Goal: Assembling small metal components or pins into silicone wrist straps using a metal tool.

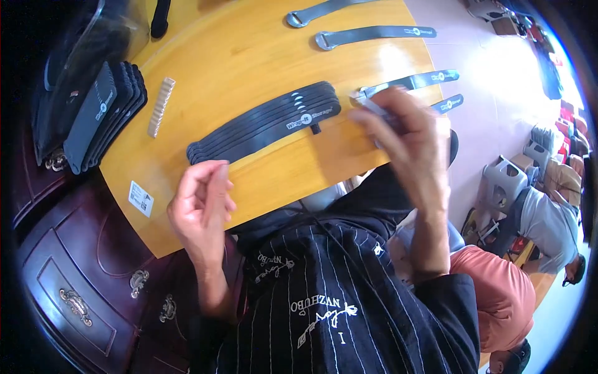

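Observation:
My left hand (200,209) is loosely curled near the desk's front edge, its thumb tip against the index finger and nothing visible between them. Just beyond it lies a row of overlapping black straps (249,128) with white print and a short black tab. My right hand (408,137), smeared by motion, hovers over the desk's right end. Its fingers partly cover a strap with a metal buckle (445,103); whether they grip it is unclear. Another buckled strap (417,81) lies just beyond, and farther back rest two more buckled straps, a nearer one (380,35) and a farther one (330,10).
On the yellow desk (230,68) are a beige ridged strip (161,107) and a white label (141,199). A stack of black straps (106,118) stands at left beside clear plastic bags (93,37). Dark drawers (75,299) sit below left. Several people work at right, past a grey stool (503,185).

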`<action>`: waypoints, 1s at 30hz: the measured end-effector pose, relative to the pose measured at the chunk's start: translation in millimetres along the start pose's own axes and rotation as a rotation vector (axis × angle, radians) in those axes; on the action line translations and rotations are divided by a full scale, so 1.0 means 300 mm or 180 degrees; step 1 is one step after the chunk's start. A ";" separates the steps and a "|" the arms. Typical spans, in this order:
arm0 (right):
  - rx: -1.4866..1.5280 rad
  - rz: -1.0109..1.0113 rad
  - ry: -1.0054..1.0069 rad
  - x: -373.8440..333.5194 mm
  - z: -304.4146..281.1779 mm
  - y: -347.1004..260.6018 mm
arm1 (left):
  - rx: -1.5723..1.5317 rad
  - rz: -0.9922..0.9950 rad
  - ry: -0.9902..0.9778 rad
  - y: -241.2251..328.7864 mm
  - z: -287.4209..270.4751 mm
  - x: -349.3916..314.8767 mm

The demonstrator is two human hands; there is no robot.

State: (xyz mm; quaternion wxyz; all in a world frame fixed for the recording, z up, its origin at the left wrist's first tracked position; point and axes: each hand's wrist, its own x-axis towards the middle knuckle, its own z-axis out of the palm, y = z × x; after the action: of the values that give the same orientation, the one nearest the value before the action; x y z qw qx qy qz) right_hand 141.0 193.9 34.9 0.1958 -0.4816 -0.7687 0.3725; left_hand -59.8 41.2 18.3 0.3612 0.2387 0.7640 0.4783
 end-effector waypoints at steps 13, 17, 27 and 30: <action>-0.1079 -0.0668 0.0004 0.116 -0.172 0.294 | 0.2417 0.2670 -0.0466 0.126 0.503 0.121; -0.1102 -0.0847 0.0056 0.129 -0.200 0.297 | 0.2243 0.2766 -0.0546 0.119 0.519 0.136; -0.0971 -0.0576 0.0084 0.037 -0.302 0.130 | -0.0791 0.0870 -0.0941 0.058 0.160 -0.009; -0.0457 -0.0529 -0.0660 -0.013 -0.268 0.079 | -0.1099 0.0397 -0.0929 -0.001 0.008 -0.053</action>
State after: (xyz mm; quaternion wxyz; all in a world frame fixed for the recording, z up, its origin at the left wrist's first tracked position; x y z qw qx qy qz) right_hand 209.9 227.4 68.9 0.1105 -0.3881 -0.8467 0.3467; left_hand -47.9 31.3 22.5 0.4731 0.2867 0.5944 0.5837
